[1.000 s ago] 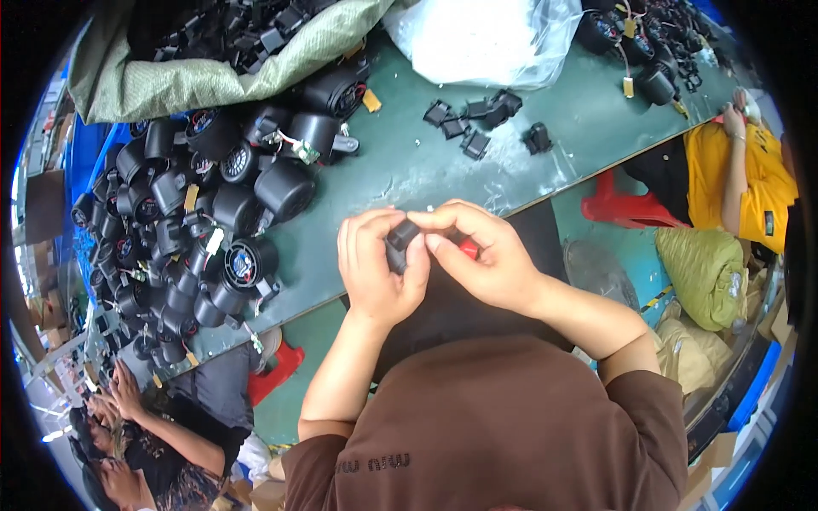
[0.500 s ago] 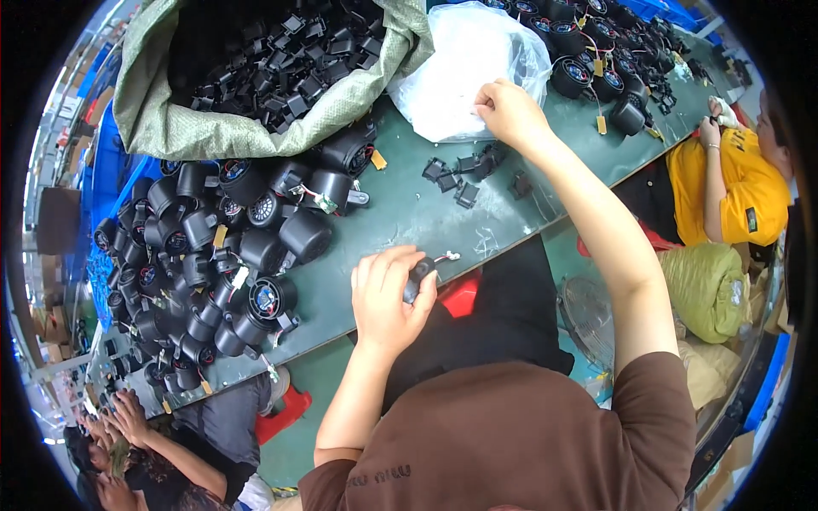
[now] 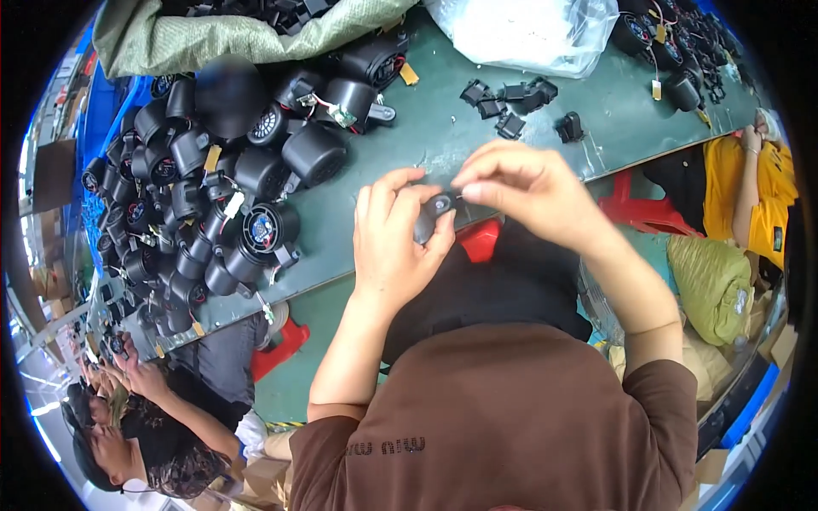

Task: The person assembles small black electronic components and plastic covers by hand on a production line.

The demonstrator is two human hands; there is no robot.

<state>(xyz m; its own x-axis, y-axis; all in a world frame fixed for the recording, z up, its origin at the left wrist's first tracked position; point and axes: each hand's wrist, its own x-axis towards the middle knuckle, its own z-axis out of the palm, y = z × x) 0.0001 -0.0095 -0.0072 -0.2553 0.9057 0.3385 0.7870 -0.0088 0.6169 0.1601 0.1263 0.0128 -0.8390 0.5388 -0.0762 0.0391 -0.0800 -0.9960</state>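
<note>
My left hand (image 3: 388, 234) is closed around a small dark, rounded plastic housing (image 3: 423, 223), held just over the table's near edge. A round fitting shows on its upper side, while the fingers and thumb cover much of the rest. Beside it my right hand (image 3: 541, 192) has its thumb and forefinger pinched together, right at the housing's right side. Whatever lies between those fingertips is too small to make out. Just beyond my hands lie several loose black plastic clips (image 3: 509, 126), with a single clip (image 3: 569, 128) to their right.
Black cylindrical motor-like units (image 3: 313, 153) with wires and tags crowd the green table (image 3: 388, 162) on the left. A woven sack (image 3: 247, 43) of black parts and a clear plastic bag (image 3: 528, 38) stand beyond. More units (image 3: 684, 89) lie far right. People sit on both sides.
My right hand has come back from the plastic bag to the housing in my left hand, its fingers now pinched there. The view has shifted, and my left hand keeps its hold.
</note>
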